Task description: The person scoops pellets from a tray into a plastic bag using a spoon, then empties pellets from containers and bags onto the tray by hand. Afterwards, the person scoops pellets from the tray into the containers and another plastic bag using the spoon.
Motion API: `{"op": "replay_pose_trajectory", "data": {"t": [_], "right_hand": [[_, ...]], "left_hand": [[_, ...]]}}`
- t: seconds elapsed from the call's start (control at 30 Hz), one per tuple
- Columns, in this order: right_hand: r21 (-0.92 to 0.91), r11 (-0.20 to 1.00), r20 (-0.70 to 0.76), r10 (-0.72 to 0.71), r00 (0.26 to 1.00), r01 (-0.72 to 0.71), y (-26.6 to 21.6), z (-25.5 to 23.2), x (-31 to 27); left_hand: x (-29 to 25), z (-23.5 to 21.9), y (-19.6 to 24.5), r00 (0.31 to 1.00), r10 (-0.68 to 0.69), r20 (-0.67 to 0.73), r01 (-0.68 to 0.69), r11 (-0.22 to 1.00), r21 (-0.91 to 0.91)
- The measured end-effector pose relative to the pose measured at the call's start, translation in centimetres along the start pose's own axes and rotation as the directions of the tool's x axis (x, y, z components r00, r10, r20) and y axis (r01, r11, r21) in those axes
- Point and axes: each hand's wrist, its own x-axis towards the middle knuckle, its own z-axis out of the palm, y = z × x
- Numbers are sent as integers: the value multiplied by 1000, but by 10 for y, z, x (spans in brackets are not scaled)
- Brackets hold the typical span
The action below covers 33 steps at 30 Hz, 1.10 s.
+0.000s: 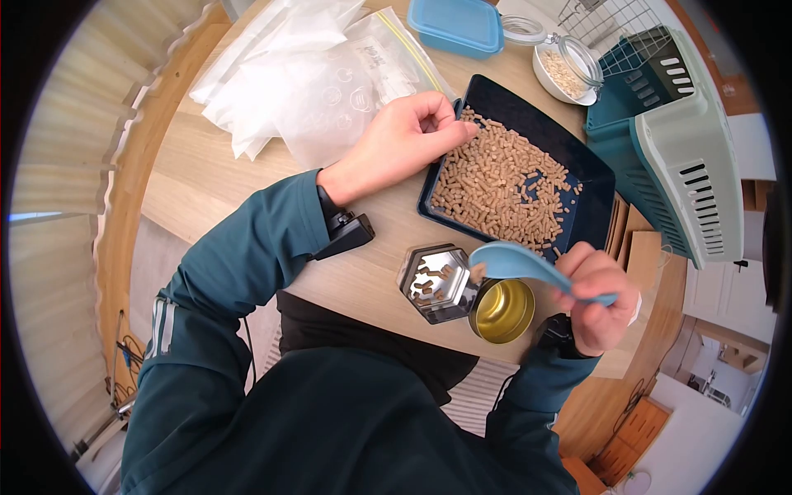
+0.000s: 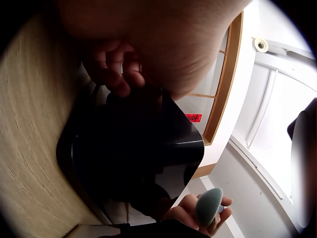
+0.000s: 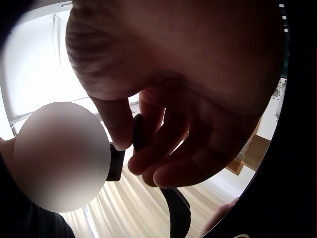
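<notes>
My left hand (image 1: 396, 140) grips the left corner of a dark navy tray (image 1: 596, 202), its thumb over the rim by the pellets. Brown wood-like pellets (image 1: 495, 181) cover most of the tray's floor, with bare patches toward the right. In the left wrist view, curled fingers (image 2: 121, 74) show at the tray's edge. My right hand (image 1: 596, 297) holds a blue scoop (image 1: 520, 264) by its handle. The scoop's bowl tips over a clear hexagonal container (image 1: 445, 312), with brown pellets at its lip. Several pellets lie inside the container. Beside it stands a gold-coloured tin (image 1: 505, 320).
Plastic zip bags (image 1: 330, 91) lie at the back left. A blue lidded box (image 1: 456, 26) and a clip-top glass jar (image 1: 580, 59) with a bowl of pale flakes (image 1: 561, 76) stand behind the tray. A teal and grey pet carrier (image 1: 689, 157) is on the right.
</notes>
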Motion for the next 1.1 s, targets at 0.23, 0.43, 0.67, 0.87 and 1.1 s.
{"op": "replay_pose_trajectory", "data": {"t": [0.23,0.43,0.67,0.87,1.1], "right_hand": [[-218,976,395,80,915,9,-6,14,17],[-447,893,361,128,924,51,-8,26,17],[-53,999,-15,6,1000,-7,-10,4,-7],[-59,997,1,57,998,-57,-12,1,-3],[-461,886,46,83,995,-53,-9,18,2]], "left_hand": [[1,2,-2,1000,12,-22,-13,1000,-12],[2,3,-7,998,54,-30,-56,996,-64],[-1,1,-1,999,35,-25,-35,999,-23],[1,3,-4,998,49,-30,-50,998,-28],[-1,2,2,999,22,-23,-23,1000,-16]]}}
